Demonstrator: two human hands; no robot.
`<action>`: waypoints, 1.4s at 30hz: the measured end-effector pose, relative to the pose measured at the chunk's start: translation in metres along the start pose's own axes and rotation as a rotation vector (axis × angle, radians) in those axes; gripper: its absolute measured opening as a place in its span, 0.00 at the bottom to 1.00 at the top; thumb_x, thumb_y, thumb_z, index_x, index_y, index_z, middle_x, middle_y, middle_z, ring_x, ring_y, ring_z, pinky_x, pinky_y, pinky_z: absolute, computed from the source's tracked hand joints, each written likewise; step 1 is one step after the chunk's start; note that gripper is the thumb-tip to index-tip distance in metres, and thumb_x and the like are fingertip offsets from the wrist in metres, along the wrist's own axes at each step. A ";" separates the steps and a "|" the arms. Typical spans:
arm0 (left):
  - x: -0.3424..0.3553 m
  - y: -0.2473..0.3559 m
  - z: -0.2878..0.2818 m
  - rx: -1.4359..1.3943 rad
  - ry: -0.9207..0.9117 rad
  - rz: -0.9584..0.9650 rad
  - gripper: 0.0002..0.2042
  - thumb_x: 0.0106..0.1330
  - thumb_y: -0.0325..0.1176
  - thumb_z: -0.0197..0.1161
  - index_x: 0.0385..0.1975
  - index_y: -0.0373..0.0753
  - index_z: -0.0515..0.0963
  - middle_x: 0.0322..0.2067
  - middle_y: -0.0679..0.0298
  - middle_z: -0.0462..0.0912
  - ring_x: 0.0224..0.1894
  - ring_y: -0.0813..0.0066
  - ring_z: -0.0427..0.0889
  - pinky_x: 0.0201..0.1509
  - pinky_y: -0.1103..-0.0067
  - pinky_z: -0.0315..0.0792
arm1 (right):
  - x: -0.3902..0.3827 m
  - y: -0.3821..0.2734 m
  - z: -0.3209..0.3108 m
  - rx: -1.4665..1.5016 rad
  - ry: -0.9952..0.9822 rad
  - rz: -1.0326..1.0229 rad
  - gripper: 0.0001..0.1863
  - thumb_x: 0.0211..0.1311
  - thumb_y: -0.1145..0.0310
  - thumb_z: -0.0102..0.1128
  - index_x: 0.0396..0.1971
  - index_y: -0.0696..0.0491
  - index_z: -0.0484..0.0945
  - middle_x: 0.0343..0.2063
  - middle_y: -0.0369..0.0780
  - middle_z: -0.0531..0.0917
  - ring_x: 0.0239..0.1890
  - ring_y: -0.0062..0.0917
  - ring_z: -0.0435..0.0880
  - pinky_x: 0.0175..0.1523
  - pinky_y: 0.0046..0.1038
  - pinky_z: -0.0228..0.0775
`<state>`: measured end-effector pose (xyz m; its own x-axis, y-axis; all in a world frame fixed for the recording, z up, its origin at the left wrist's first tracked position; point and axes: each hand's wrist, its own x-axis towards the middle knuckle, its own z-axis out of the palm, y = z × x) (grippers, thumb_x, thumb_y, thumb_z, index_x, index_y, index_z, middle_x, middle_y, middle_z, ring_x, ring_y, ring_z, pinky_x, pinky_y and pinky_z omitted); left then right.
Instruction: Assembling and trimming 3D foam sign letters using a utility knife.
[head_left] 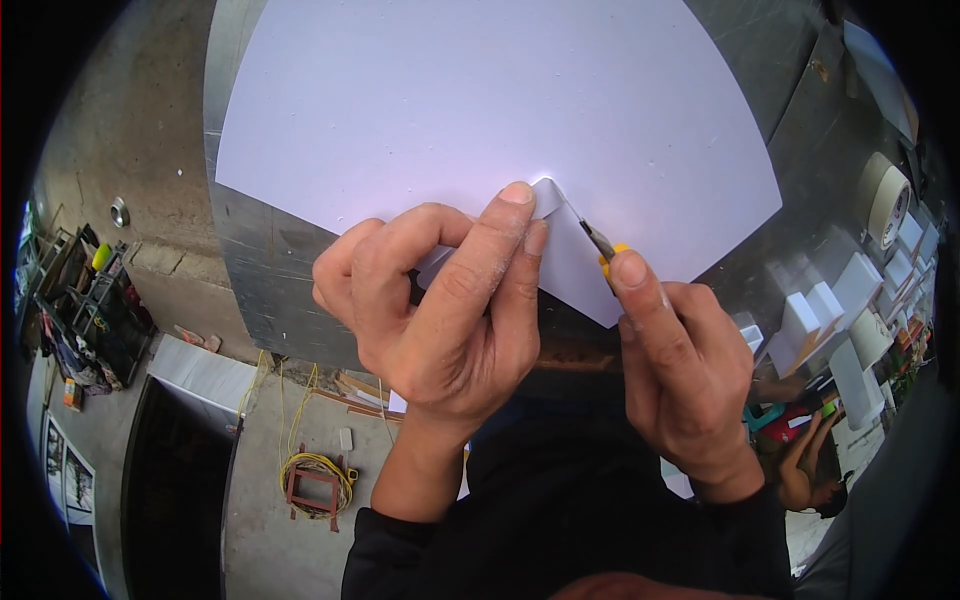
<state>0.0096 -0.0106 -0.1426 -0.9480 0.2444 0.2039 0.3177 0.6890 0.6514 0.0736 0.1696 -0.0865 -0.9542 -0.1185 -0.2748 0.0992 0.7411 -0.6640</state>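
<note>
Left hand (pixel 440 310): fingers clamped on lifted flap of large white paper sheet (pixel 480 110), which lies on grey metal table (pixel 270 260). Right hand (pixel 685 370), at 3 o'clock of left: fingers closed around yellow-handled utility knife (pixel 603 248), blade at sheet's fold.

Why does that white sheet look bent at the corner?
The left hand pinches up a flap of the white sheet, while the right hand holds a yellow utility knife against it. The rest lies flat.

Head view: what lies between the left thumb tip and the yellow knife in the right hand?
Only a lifted flap of the white sheet, with the knife's blade against it, in the head view.
</note>
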 end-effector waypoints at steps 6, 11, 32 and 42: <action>0.000 0.001 -0.001 0.007 -0.003 0.000 0.15 0.55 0.24 0.78 0.44 0.41 0.90 0.35 0.70 0.78 0.42 0.74 0.71 0.42 0.81 0.68 | 0.002 -0.011 -0.003 -0.099 -0.002 0.033 0.34 0.57 0.86 0.65 0.66 0.51 0.77 0.27 0.40 0.78 0.24 0.29 0.76 0.29 0.29 0.69; 0.001 0.002 0.000 0.035 0.000 -0.005 0.16 0.55 0.23 0.79 0.44 0.41 0.90 0.34 0.70 0.77 0.41 0.74 0.71 0.42 0.81 0.68 | 0.003 -0.017 -0.008 -0.118 -0.042 0.058 0.35 0.56 0.87 0.64 0.67 0.51 0.76 0.25 0.39 0.74 0.22 0.28 0.73 0.27 0.30 0.66; 0.001 0.004 0.000 0.022 0.016 -0.038 0.15 0.55 0.23 0.79 0.44 0.41 0.90 0.33 0.71 0.76 0.41 0.75 0.70 0.41 0.82 0.66 | 0.005 -0.030 -0.016 -0.180 -0.082 0.111 0.37 0.53 0.87 0.64 0.67 0.50 0.77 0.23 0.37 0.71 0.21 0.27 0.73 0.27 0.31 0.67; 0.001 0.005 0.001 0.030 0.016 -0.035 0.15 0.55 0.23 0.79 0.44 0.42 0.90 0.34 0.72 0.75 0.41 0.75 0.69 0.41 0.82 0.66 | 0.003 -0.029 -0.018 -0.188 -0.086 0.127 0.36 0.53 0.87 0.65 0.65 0.49 0.78 0.23 0.38 0.71 0.22 0.28 0.74 0.27 0.32 0.67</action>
<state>0.0107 -0.0061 -0.1401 -0.9586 0.2092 0.1931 0.2847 0.7168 0.6366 0.0627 0.1599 -0.0555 -0.9089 -0.0668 -0.4117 0.1548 0.8626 -0.4816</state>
